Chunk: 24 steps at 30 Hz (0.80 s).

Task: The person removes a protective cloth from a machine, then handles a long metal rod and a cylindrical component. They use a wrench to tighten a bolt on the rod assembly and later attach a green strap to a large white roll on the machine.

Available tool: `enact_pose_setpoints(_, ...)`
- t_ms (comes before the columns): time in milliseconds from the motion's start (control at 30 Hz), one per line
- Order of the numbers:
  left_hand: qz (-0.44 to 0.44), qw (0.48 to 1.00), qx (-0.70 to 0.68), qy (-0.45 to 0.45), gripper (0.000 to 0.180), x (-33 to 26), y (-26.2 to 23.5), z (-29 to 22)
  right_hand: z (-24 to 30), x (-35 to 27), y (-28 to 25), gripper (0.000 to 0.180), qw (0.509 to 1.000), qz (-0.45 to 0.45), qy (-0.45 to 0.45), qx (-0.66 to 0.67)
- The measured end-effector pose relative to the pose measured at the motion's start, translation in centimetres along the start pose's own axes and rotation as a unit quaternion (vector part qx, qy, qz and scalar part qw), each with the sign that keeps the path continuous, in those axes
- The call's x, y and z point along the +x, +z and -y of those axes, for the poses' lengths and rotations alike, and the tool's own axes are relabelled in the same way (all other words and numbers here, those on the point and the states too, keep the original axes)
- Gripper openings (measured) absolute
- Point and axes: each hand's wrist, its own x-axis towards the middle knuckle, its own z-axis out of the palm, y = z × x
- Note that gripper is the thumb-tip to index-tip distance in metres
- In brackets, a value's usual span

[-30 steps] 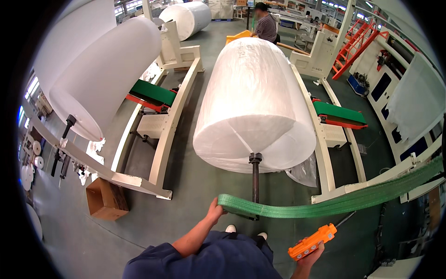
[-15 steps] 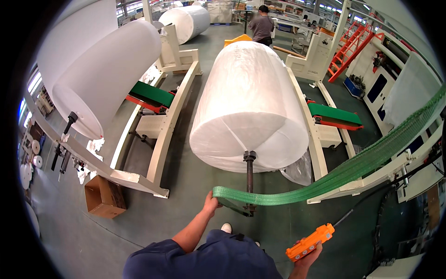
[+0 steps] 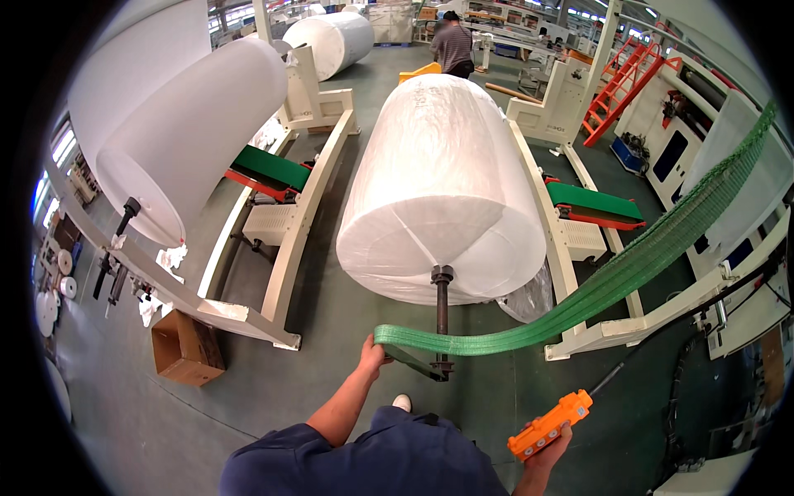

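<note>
My left hand (image 3: pixel 374 357) is closed on the looped end of a green lifting sling (image 3: pixel 538 328). From there the sling sweeps right and rises to the upper right; a darker strand of it runs back toward the shaft's end. In my right hand (image 3: pixel 550 455) I grip an orange push-button pendant control (image 3: pixel 552 424) with a dark cable. Ahead lies a large white roll (image 3: pixel 447 165) wrapped in clear film. A dark metal shaft (image 3: pixel 442 310) sticks out of its near face, passing behind the sling, with a collar close to its tip.
Cream machine frames (image 3: pixel 306 223) flank the roll, with green-topped red supports (image 3: pixel 595 202) inside. Another white roll (image 3: pixel 190 124) hangs at the left above an open cardboard box (image 3: pixel 186 351). Farther back are a person (image 3: pixel 453 45), a red ladder (image 3: pixel 620 91) and another roll (image 3: pixel 331 41).
The sling's upper right stretch has swung left and inward. My left hand has shifted slightly left and up with its loop. The person in the back has leaned and moved a little left.
</note>
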Motion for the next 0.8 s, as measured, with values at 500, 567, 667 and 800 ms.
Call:
enact_pose_setpoints(500, 0.002, 1.0, -0.014, -0.002, 0.038, -0.6, -0.2, -0.4, -0.4, 0.5, -0.2, 0.053, 1.0, 0.0, -0.008, 0.005)
enact_pose_setpoints(567, 0.007, 1.0, -0.012, -0.002, 0.038, -0.5, -0.2, -0.4, -0.3, 0.3, 0.1, 0.05, 1.0, -0.007, -0.014, 0.006)
enact_pose_setpoints(667, 0.008, 1.0, -0.011, -0.004, 0.038, 0.2, -0.4, 0.2, -0.2, -0.1, 0.5, 0.046, 1.0, -0.015, -0.018, 0.012)
enact_pose_setpoints(800, 0.013, 1.0, -0.012, -0.006, 0.039, 0.4, -0.4, 0.3, -0.3, -0.1, 0.1, 0.045, 0.999, -0.024, -0.014, 0.018)
